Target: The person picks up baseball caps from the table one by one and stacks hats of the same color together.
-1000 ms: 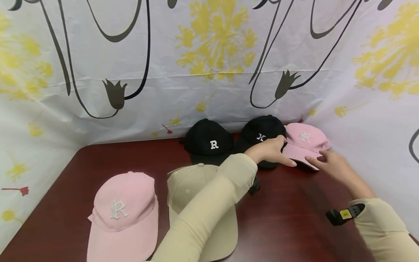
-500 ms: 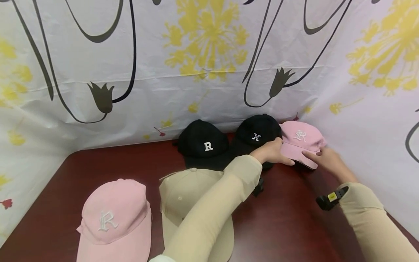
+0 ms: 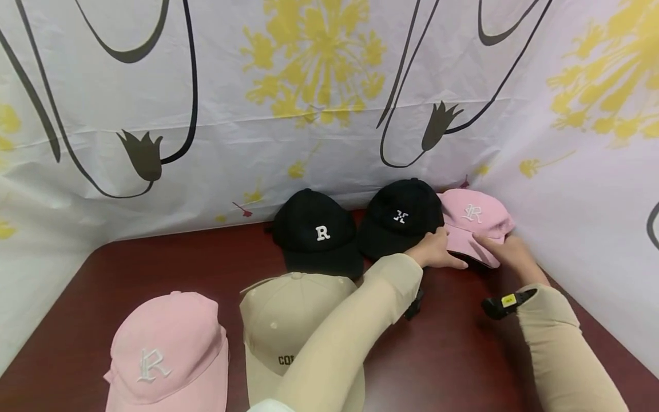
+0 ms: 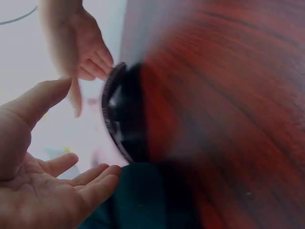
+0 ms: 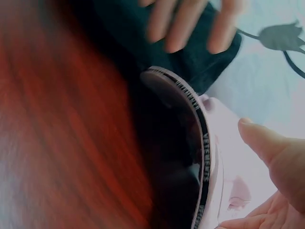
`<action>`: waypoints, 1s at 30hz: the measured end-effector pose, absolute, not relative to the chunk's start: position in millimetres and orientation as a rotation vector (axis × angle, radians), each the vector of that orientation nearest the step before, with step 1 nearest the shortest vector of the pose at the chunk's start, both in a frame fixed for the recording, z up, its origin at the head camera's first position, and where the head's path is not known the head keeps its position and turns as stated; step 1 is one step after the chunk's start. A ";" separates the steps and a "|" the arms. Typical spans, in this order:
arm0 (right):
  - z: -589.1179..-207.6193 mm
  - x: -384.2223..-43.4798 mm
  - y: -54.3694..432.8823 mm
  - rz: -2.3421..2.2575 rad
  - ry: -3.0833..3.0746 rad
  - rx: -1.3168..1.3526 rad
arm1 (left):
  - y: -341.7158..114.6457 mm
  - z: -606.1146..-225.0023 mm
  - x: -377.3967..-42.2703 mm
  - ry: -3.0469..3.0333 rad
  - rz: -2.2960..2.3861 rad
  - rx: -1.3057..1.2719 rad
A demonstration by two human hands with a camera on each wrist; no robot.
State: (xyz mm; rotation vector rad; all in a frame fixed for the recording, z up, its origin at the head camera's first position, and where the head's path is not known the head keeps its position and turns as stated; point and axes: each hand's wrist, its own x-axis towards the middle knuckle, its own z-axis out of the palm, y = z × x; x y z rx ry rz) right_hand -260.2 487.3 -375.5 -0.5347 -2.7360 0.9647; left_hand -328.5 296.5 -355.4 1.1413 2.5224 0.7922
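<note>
At the back right corner of the table stands a pink cap (image 3: 471,213) with a white letter on its front, its brim towards me. My right hand (image 3: 509,252) is at the cap's right side, thumb over the brim and fingers along the edge. In the right wrist view the thumb and fingers (image 5: 286,167) are spread apart beside the lettered brim edge (image 5: 206,148). My left hand (image 3: 436,250) is at the brim's left, in front of a black cap (image 3: 401,214) with a white mark. Its fingers (image 4: 97,186) are extended, with nothing between them and the thumb.
Another black cap (image 3: 314,223) with an R stands at the back. A beige cap (image 3: 273,320), partly covered by my left sleeve, and a second pink cap (image 3: 165,343) lie nearer on the dark red table (image 3: 437,355). Patterned cloth (image 3: 216,131) rises behind and at both sides.
My right hand has moved in against the pink cap's right side. My left hand has come slightly lower, uncovering more of the black cap. The head view has shifted a little right.
</note>
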 end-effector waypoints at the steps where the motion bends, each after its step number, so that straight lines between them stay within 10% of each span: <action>1: -377.1 -260.0 487.5 0.990 -2.730 -0.575 | 297.9 -358.5 -328.9 2.523 0.799 1.126; 30: -397.9 -259.2 496.7 1.350 -2.426 -0.844 | 328.9 -372.2 -324.1 2.584 0.807 0.980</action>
